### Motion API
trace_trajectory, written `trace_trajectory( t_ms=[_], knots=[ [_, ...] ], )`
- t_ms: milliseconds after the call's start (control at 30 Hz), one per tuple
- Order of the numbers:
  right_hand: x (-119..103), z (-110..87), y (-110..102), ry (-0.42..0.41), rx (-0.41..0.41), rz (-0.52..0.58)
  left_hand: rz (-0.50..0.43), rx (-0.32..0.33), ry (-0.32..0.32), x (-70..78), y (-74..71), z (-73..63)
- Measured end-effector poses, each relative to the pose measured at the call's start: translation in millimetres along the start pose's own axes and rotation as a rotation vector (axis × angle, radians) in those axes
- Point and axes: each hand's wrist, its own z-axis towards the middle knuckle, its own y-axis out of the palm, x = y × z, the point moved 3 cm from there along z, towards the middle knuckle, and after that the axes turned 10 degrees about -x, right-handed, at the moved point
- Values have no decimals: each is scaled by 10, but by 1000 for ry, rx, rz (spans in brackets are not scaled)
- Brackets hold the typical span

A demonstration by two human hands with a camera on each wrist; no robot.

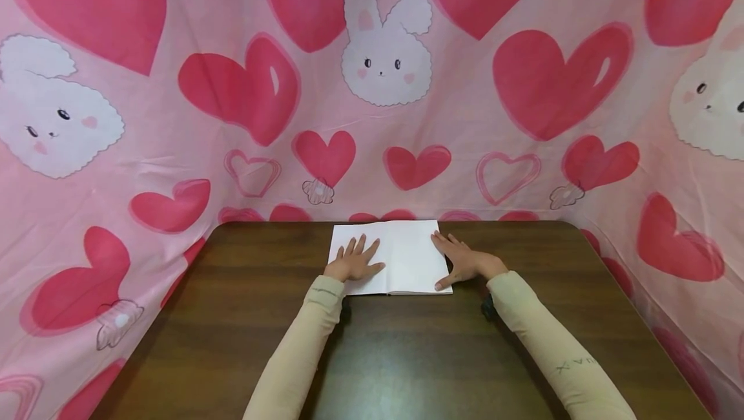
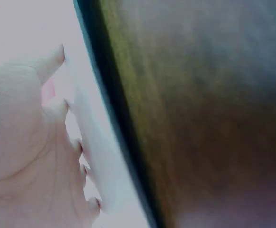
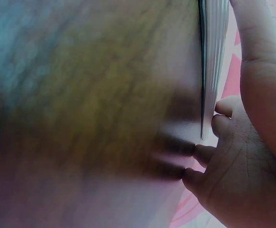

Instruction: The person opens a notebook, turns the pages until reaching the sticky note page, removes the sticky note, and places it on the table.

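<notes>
An open book with blank white pages lies on the table near its far edge. My left hand rests on the left page with its fingers spread. In the left wrist view the fingertips of the left hand touch the white page, which has a dark cover edge below it. My right hand lies at the right edge of the book, thumb and index finger touching the page. The right wrist view shows the stacked page edges beside the right hand, with some fingertips over the tabletop.
A dark brown wooden table spreads beneath the book and forearms. Pink cloth printed with hearts and rabbits hangs behind the table and along both sides.
</notes>
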Motion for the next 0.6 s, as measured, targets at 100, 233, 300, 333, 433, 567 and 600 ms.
trace_trajectory(
  t_ms=[100,233,300,333,433,567,600],
  knots=[
    [-9,3,-1,3,-2,-1,3,-15,-15,18,-4,-2],
    [-23,17,1,1,-2,-4,-12,-21,-26,33,-4,-11],
    [-26,22,3,2,-2,-8,-11,-17,-32,37,1,-11],
    [-27,23,5,1,-2,-8,-9,-14,-35,39,3,-10],
    [-29,23,9,-4,-3,-6,3,-12,-48,53,9,-11],
    [-3,32,9,4,-5,-3,8,-13,-62,86,5,-26],
    [-1,31,4,7,-5,-4,8,-11,-63,64,19,8]
  ],
)
